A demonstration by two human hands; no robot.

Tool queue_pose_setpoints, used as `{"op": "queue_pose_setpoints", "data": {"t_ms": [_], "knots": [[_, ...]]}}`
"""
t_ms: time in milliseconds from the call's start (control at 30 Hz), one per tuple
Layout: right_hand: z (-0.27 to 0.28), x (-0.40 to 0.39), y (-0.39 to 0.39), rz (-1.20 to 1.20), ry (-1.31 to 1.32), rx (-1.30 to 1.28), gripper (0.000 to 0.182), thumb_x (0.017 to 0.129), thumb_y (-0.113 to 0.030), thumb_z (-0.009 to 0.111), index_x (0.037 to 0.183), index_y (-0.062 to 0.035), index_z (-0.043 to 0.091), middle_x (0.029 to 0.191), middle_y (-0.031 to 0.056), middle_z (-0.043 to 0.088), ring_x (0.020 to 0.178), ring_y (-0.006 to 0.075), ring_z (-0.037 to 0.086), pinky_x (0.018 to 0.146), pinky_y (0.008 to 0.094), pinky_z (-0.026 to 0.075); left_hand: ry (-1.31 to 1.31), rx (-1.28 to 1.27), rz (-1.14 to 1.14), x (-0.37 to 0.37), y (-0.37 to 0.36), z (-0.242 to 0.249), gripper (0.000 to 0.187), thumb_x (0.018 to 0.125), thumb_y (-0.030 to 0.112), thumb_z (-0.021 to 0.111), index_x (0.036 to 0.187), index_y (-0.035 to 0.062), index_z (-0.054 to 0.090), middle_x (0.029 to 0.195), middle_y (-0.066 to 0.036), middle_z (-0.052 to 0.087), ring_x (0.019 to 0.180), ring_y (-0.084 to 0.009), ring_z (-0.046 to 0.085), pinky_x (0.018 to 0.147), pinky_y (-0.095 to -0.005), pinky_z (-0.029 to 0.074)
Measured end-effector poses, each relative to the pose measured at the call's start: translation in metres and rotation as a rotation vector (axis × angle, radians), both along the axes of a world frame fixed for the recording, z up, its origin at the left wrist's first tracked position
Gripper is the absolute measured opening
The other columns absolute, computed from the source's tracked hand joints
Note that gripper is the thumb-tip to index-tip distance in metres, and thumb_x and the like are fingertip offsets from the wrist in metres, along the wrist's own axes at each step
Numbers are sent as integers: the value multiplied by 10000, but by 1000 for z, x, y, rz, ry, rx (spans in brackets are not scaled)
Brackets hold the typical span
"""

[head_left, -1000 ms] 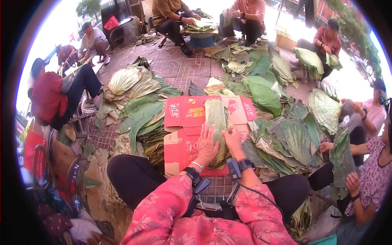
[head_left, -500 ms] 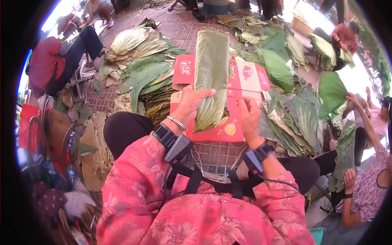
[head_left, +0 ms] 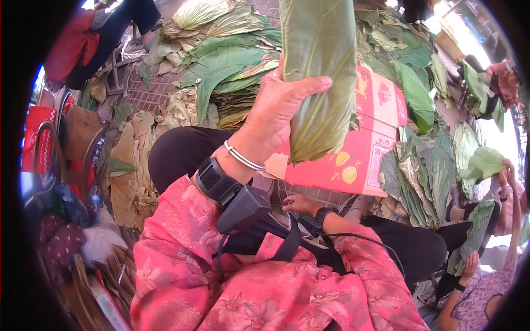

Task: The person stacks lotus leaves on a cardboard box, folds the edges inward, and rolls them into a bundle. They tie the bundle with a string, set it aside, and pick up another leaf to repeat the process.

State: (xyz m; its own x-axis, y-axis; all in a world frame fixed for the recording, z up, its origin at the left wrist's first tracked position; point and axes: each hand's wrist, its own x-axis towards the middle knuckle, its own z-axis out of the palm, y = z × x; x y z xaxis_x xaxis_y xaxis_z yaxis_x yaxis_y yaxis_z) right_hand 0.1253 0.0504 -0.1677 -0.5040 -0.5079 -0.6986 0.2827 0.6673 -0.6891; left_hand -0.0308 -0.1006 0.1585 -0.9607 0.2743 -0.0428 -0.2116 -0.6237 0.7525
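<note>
My left hand (head_left: pixel 281 107) grips a folded, flattened bundle of dried lotus leaf (head_left: pixel 320 71), with the thumb pressed across its front. The long green bundle stands nearly upright above a red printed cardboard box (head_left: pixel 337 171). Low at my lap, my right hand (head_left: pixel 302 204) is beside thin white string (head_left: pixel 287 220), its fingers curled together. What they pinch, if anything, I cannot tell.
Stacked lotus leaves (head_left: pixel 232 71) lie ahead to the left, with more leaf piles (head_left: pixel 414 165) to the right. Flattened brown leaves (head_left: pixel 130 176) lie beside my left knee. A seated person's raised arm (head_left: pixel 510 179) holds a leaf at the right.
My left hand has lifted the leaf bundle up and rightward, nearer the camera. My right hand has dropped from beside the bundle to the string at my lap. The view has tilted down.
</note>
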Motion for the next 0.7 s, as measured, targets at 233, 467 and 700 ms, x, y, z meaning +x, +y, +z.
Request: {"op": "queue_pose_setpoints", "data": {"t_ms": [233, 467, 700], "knots": [[75, 13, 0, -56, 290, -163, 285, 758, -234, 670, 928, -6, 642, 942, 122, 649, 831, 234, 621, 765, 321, 483, -18, 4, 9, -1, -7, -4, 308, 763, 7, 664, 1050, -1, 553, 948, -71, 629, 823, -157, 635, 742, -300, 535], [239, 4, 22, -667, 79, -590, 215, 766, 47, 621, 955, -52, 599, 796, 2, 583, 707, 67, 572, 643, 217, 492, -93, 138, 27, -7, -14, -11, 248, 789, 36, 646, 1020, -18, 573, 921, -102, 644, 789, -198, 649, 715, -338, 552], [327, -69, 93, -1138, 522, -904, 157, 831, 2, 590, 988, -1, 593, 796, 25, 599, 684, 115, 597, 581, 211, 498, -126, 471, -205, 4, -26, -12, 304, 853, 124, 585, 1119, -13, 530, 999, -133, 633, 865, -248, 642, 775, -382, 546]]}}
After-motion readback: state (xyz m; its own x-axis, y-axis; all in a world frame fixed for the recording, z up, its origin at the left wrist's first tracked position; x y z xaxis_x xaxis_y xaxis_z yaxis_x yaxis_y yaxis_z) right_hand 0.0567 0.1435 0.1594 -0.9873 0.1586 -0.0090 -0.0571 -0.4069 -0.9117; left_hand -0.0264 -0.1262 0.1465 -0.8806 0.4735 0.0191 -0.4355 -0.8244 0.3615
